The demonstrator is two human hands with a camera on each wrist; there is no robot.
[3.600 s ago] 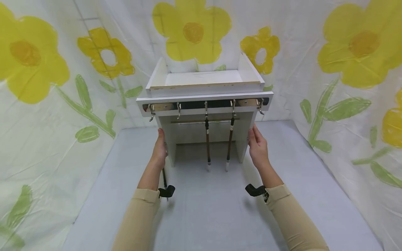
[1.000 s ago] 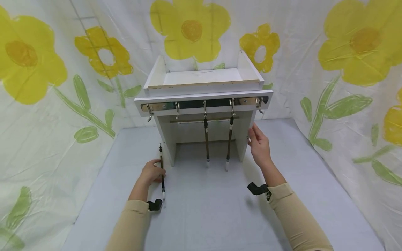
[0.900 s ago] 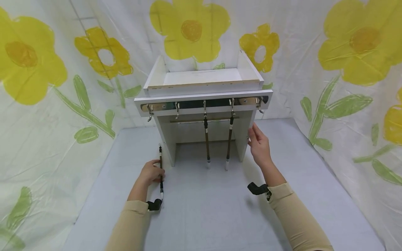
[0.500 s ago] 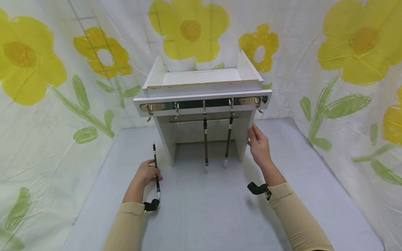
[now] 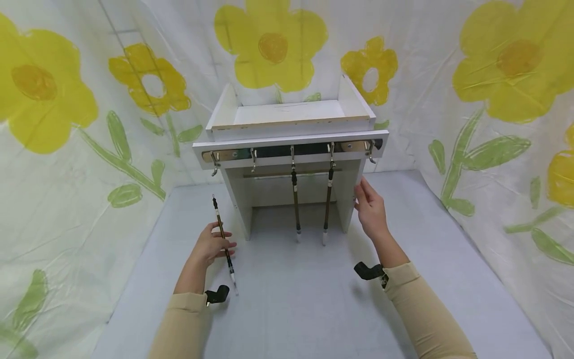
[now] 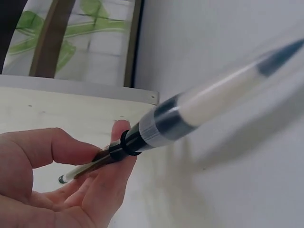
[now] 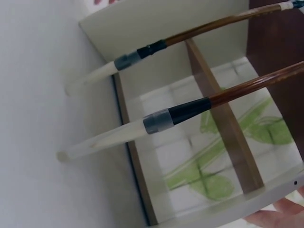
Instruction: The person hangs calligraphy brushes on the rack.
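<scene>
A calligraphy brush (image 5: 229, 262) with a dark handle and a clear cap over its white, dark-tipped hair is held by my left hand (image 5: 211, 247). My thumb and fingers pinch its shaft, and the capped end points toward the camera in the left wrist view. Its looped end points up and slightly left, beside the left panel (image 5: 236, 199) of a white wooden rack. My right hand (image 5: 371, 214) rests against the right panel (image 5: 349, 194), fingers mostly straight. Two more capped brushes, one at the middle hook (image 5: 296, 202) and one beside it (image 5: 329, 199), hang tips down.
A shiny strip (image 5: 269, 151) with several double hooks runs along the rack's front board; the two leftmost hooks and the far right one hold no brush. A shallow white tray (image 5: 291, 110) tops the rack. A pale cloth (image 5: 287, 309) covers the table, with a flowered sheet (image 5: 498, 164) behind.
My left hand has left the rack's left panel and taken up the brush that lay beside it. The brush has shifted left and now leans with its looped end leftward. My right hand stays put.
</scene>
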